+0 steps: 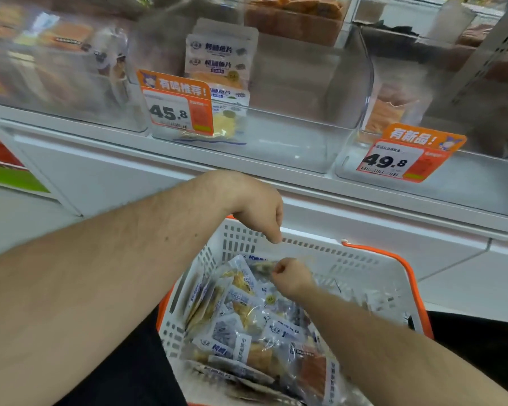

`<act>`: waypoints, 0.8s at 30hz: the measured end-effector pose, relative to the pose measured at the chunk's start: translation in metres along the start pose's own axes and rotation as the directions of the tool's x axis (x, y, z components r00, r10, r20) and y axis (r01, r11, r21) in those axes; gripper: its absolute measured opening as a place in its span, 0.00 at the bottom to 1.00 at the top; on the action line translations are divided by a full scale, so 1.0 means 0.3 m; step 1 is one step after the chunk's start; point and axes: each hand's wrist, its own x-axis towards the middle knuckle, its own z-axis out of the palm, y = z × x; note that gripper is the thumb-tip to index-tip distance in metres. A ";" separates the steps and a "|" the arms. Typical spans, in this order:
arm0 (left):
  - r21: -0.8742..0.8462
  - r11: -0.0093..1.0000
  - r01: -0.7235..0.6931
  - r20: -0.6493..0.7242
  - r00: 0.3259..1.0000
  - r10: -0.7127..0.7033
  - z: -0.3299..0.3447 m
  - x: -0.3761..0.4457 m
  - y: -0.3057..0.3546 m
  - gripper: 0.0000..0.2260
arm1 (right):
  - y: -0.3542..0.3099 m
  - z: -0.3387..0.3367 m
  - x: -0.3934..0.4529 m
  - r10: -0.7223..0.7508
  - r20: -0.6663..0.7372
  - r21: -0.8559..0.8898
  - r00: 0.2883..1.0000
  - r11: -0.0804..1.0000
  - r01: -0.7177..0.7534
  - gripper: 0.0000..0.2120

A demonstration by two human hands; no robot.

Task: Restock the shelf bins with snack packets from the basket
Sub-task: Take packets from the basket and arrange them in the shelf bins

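Three clear shelf bins are sitting side by side along the white shelf (364, 197): the left bin (56, 83) is showing blurred packets behind its front wall, the middle bin (291, 136) is holding a short stack of fish-slice packets (217, 68) pressed to its left side behind the 45.8 price tag (178, 108), leaving most of its floor bare to the right, and the right bin (481, 177) is carrying the 49.8 price tag (405, 156). Below the shelf edge, the left hand (258, 212) is hanging over the far rim of the white basket (349, 259), its fingers loosely curled and pointing down, holding nothing. Just right of it and lower, the right hand (292, 276) is reaching inside the basket, its fingers pinching the top edge of a snack packet (261, 266) lying on the heap of snack packets (247, 323), which is crowding the basket's left and near parts. Further right, the orange handle (393, 259) is lying along the basket's rim.
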 end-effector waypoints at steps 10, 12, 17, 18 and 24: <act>0.000 0.999 0.040 0.054 0.998 -0.040 0.025 0.089 -0.068 0.17 | 0.028 0.182 0.039 0.167 0.200 -0.021 0.966 0.986 -0.166 0.11; 0.003 0.999 0.053 0.051 0.997 -0.053 0.025 0.083 -0.063 0.19 | 0.030 0.188 0.040 0.175 0.194 -0.011 0.965 0.984 -0.177 0.10; 0.003 0.999 0.049 0.065 0.997 -0.049 0.029 0.080 -0.052 0.15 | 0.008 0.173 0.029 0.130 0.197 -0.033 0.972 0.991 -0.126 0.09; 0.002 0.999 0.051 0.062 0.997 -0.051 0.029 0.079 -0.050 0.15 | -0.002 0.161 0.020 0.113 0.184 -0.029 0.976 0.994 -0.109 0.09; -0.008 0.999 0.046 0.009 0.999 -0.046 -0.003 0.037 -0.038 0.20 | -0.098 0.007 -0.037 -0.052 0.097 0.024 0.994 0.998 0.050 0.11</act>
